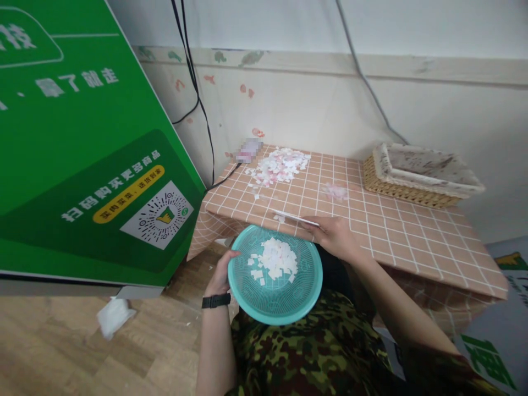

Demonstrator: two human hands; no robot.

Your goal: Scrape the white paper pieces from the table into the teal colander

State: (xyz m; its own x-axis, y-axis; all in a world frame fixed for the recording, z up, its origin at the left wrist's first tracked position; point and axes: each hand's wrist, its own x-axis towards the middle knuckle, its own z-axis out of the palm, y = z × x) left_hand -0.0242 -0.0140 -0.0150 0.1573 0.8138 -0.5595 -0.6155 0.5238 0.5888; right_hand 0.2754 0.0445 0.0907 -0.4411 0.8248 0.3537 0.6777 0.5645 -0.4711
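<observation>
While the left hand (221, 274) grips the teal colander (274, 318) at its left rim, thumb lapped over the edge, the right hand (335, 237) is closed on one end of a thin, flat, pale strip (295, 218). Colander position: at the near edge of the desk (416, 242), in front of the person's body; its far rim lies just below the desk edge in view, contact there not certain. Relative to the hands: bowl to the right of the left hand, and to the left of and nearer the body than the right hand. Contents: small white paper pieces (279, 257), heaped toward the far side, a few loose ones on the left. Strip: extends leftward from the right fingers over the front margin of the desk, with a few paper scraps beside it; whether it touches the cloth cannot be told. Larger paper pile (280, 166), white with pink tints, at the back left of the desk, beyond the strip and well apart from both hands. Lined wicker basket (406, 188) at the back right. Desk cover: tan checked cloth. Black band (216, 301) on the left wrist.
</observation>
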